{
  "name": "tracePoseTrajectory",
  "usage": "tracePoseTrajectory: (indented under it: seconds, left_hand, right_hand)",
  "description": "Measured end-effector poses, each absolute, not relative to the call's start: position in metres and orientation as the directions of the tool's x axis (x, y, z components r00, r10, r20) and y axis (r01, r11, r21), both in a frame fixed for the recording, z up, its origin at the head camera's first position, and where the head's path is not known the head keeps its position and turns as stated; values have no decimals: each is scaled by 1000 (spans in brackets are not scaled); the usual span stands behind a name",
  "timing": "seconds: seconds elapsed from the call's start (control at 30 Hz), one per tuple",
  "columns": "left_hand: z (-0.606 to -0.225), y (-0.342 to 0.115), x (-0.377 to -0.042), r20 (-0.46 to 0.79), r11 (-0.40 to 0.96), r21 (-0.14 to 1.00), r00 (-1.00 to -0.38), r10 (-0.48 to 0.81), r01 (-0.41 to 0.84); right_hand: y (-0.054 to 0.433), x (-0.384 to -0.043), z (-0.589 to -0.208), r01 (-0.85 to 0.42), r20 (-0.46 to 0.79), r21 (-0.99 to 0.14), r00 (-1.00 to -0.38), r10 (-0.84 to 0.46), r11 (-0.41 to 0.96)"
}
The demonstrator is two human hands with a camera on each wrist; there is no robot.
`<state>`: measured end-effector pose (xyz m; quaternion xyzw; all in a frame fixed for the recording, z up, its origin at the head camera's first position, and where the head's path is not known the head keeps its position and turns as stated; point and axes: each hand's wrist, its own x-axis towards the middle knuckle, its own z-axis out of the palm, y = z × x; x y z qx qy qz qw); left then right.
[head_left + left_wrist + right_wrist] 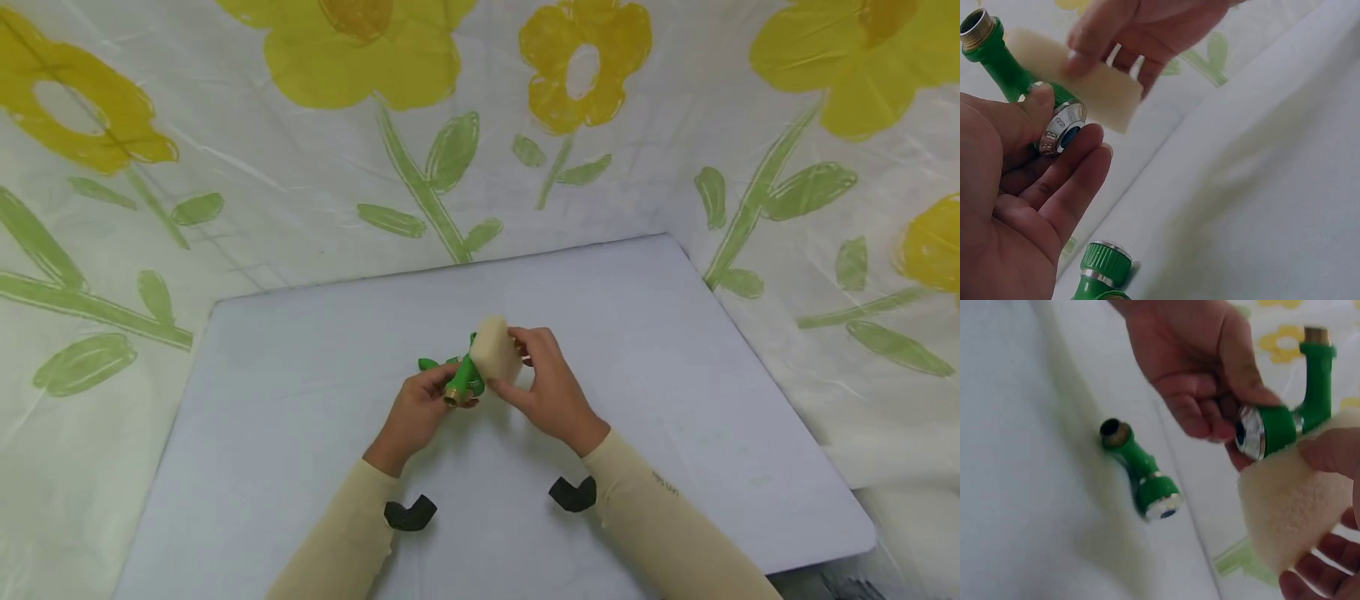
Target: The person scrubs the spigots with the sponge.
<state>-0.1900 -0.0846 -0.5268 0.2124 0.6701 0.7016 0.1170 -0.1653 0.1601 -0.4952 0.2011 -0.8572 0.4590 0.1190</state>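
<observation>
In the head view, my left hand (412, 410) grips a green tap (460, 382) with a brass threaded end, held over the table. The left wrist view shows its chrome cap (1060, 131) with a blue centre between thumb and fingers. My right hand (551, 390) holds a cream sponge (497, 348) between thumb and fingers, up against the tap's green body. In the right wrist view the sponge (1297, 506) overlaps the lower side of the tap (1317, 387). A second green tap (1138, 459) lies on the table beyond the left hand.
A white table (285, 467) extends around both hands. Behind it hangs a pale sheet (300, 192) printed with yellow flowers, with more of it at both sides. Black curved pieces (411, 513) sit at both sleeves near the wrists.
</observation>
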Motion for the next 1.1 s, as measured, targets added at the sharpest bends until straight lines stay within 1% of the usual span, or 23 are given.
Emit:
tracePoseTrajectory:
  seconds: [0.07, 0.17, 0.23, 0.33, 0.4, 0.43, 0.5, 0.63, 0.7, 0.73, 0.8, 0.93, 1.0, 1.07, 1.1]
  left_hand:
    - [-528, -84, -190, 149, -86, 989, -877, 457, 124]
    - [-529, -84, -190, 149, -53, 989, -887, 438, 140]
    - [-529, -84, -190, 139, 2, 988, -904, 405, 152]
    - [-529, -85, -191, 122, 88, 983, -927, 356, 163]
    - [-529, -86, -191, 111, 106, 982, -933, 343, 156]
    - [-528, -86, -191, 108, 90, 985, -930, 350, 148]
    - [-527, -85, -191, 104, 38, 991, -916, 387, 128]
    - [-526, -81, -189, 110, -57, 994, -882, 459, 95]
    - [-527, -79, -188, 112, -60, 994, -875, 472, 94]
    - [-527, -79, -188, 113, -51, 994, -876, 469, 101]
    - [-527, -79, -188, 108, -21, 994, -883, 456, 110]
    - [-529, -80, -190, 89, 74, 989, -916, 392, 128]
    - [-529, -81, -190, 80, 87, 989, -922, 378, 122]
    - [-529, -81, -191, 80, 76, 990, -919, 387, 118]
    - [-528, -81, -191, 84, 61, 991, -913, 399, 118]
  right_hand:
    - [162, -167, -498, -417, 359, -773, -909, -213, 477]
    - [160, -163, -500, -436, 353, -790, -898, -262, 430]
    - [156, -158, -501, -483, 375, -776, -870, -319, 406]
    - [152, -153, -498, -571, 429, -729, -810, -399, 378]
    - [152, -153, -495, -611, 462, -699, -782, -418, 371]
    - [154, -154, -494, -618, 470, -692, -778, -417, 373]
    - [157, -158, -494, -609, 473, -688, -789, -392, 396]
    - [166, -168, -498, -499, 414, -737, -867, -279, 456]
    - [169, -170, -501, -461, 387, -757, -887, -252, 463]
    - [169, -169, -501, -463, 385, -758, -886, -259, 459]
    - [168, -166, -500, -504, 402, -741, -862, -308, 443]
    - [162, -157, -495, -635, 475, -670, -765, -436, 384]
    - [161, -155, -492, -672, 507, -648, -732, -455, 359]
    - [161, -155, -491, -679, 525, -640, -728, -442, 359]
    - [161, -156, -491, -668, 522, -646, -739, -425, 369]
